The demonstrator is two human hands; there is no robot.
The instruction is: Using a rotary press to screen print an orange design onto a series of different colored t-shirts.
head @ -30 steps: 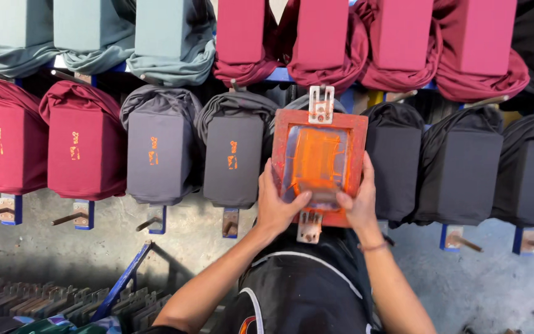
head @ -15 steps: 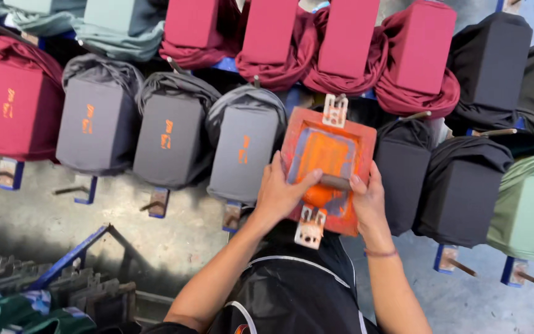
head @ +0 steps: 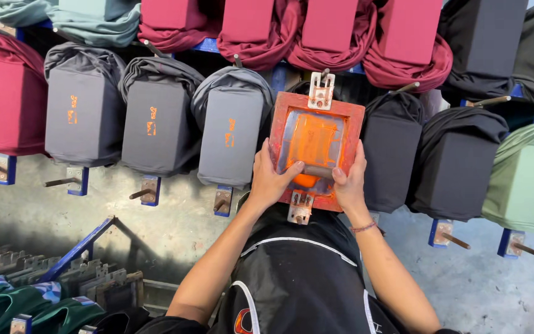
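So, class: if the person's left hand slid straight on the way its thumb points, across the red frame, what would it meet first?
The left hand has its thumb pointing right along the squeegee inside the red screen frame. Going straight on, it would probably meet the right hand gripping the squeegee's other end.

Garment-covered boards (head: 230, 133) crowd left, right and far of the screen frame (head: 316, 151); open concrete floor (head: 63, 216) lies near-left.
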